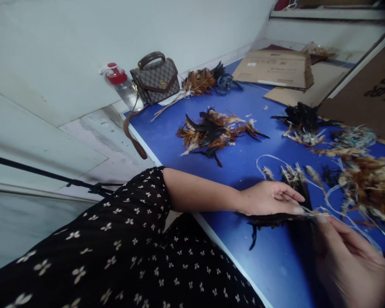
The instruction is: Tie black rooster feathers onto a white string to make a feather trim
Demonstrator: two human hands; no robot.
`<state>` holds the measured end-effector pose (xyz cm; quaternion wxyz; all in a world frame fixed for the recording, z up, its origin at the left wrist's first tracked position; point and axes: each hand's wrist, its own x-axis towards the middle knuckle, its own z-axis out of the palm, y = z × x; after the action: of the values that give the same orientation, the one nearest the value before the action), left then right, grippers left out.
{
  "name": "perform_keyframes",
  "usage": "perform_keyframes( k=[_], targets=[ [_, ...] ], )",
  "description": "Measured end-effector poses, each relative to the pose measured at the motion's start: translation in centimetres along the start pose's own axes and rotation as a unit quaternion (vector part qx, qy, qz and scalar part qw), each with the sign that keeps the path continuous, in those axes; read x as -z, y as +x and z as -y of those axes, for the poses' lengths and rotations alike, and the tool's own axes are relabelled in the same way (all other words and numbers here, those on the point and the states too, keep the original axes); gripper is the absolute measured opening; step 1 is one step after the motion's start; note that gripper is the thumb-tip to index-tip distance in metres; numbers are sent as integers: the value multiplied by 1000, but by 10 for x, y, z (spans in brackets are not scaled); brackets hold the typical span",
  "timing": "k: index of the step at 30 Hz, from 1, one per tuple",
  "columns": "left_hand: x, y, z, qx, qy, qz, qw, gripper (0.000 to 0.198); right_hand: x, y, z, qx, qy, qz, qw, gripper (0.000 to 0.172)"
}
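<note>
My left hand (269, 197) rests on the blue table (244, 167) and pinches a small bundle of dark feathers (272, 220) at its quill end. My right hand (349, 261), at the lower right, holds the thin pale string (336, 214) right where it meets the bundle's tip. The string loops away across the table toward a strung row of feathers (295, 175). A loose pile of black and brown feathers (213, 130) lies further back, in the middle of the table.
A patterned handbag (155, 79) and a red-capped water bottle (122, 85) stand at the table's far left corner, beside a feather duster (197, 83). Flattened cardboard (276, 68) lies at the back. More feather heaps (368, 184) crowd the right side. The table's near edge runs diagonally.
</note>
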<state>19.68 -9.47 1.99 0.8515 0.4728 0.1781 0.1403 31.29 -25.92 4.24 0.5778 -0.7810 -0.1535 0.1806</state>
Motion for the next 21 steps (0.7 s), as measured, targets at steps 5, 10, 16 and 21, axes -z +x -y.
perform_keyframes(
  k=[5,10,16,21],
  targets=[
    [3,1,-13,23,94,-4,995,25,-1,3,1,-36,82,11,996,72],
    [5,0,-14,-21,153,-12,988,19,-2,3,-2,-35,97,26,994,69],
    [11,-1,-12,-45,139,69,987,40,4,7,-10,-32,53,51,997,72],
    [3,-4,-20,-3,34,21,999,44,6,11,-15,-27,37,97,994,73]
  ],
)
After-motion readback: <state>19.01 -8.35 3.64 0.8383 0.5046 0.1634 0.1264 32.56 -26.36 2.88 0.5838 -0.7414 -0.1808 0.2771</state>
